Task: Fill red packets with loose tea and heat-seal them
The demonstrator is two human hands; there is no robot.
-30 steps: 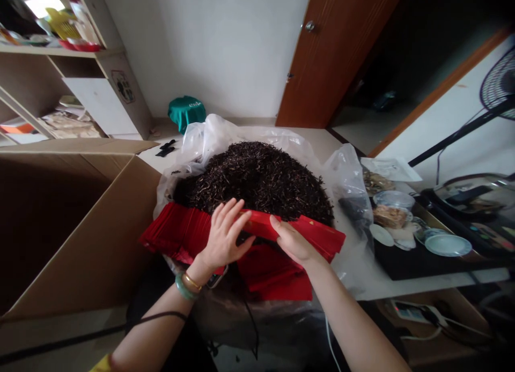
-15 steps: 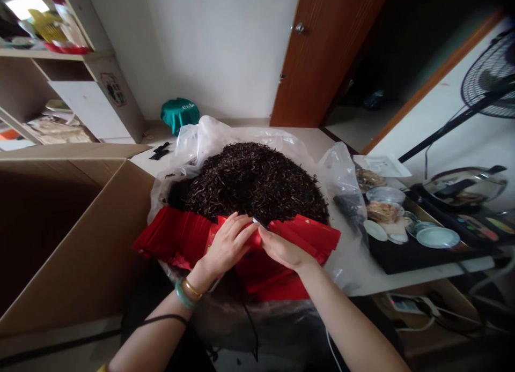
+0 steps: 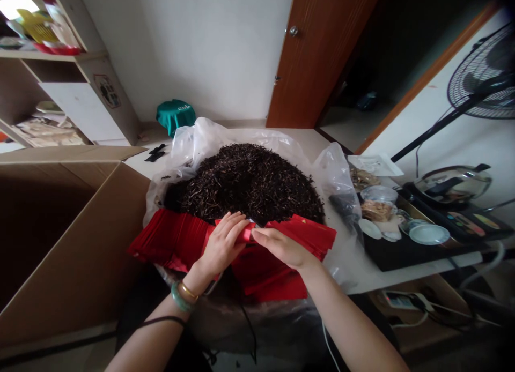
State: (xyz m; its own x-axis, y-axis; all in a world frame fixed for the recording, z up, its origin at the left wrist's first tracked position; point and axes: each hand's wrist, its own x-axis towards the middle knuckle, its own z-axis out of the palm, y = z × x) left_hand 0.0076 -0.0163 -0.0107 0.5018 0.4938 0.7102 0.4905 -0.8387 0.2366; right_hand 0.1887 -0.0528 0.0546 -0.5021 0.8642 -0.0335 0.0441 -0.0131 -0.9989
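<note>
A large heap of dark loose tea leaves fills a clear plastic bag in front of me. Along its near edge lies a fanned row of flat red packets. My left hand and my right hand meet at the middle of that row, fingertips of both pinched on one red packet lifted slightly above the others. A green bangle and a gold one circle my left wrist.
An open cardboard box stands at the left. A dark tray with small dishes and a metal pot sits at the right, a standing fan behind it. Shelves, a green stool and a wooden door are further back.
My hands have drawn together over the red packets, from resting spread apart on the row to pinching one packet between them. The view has shifted a little right.
</note>
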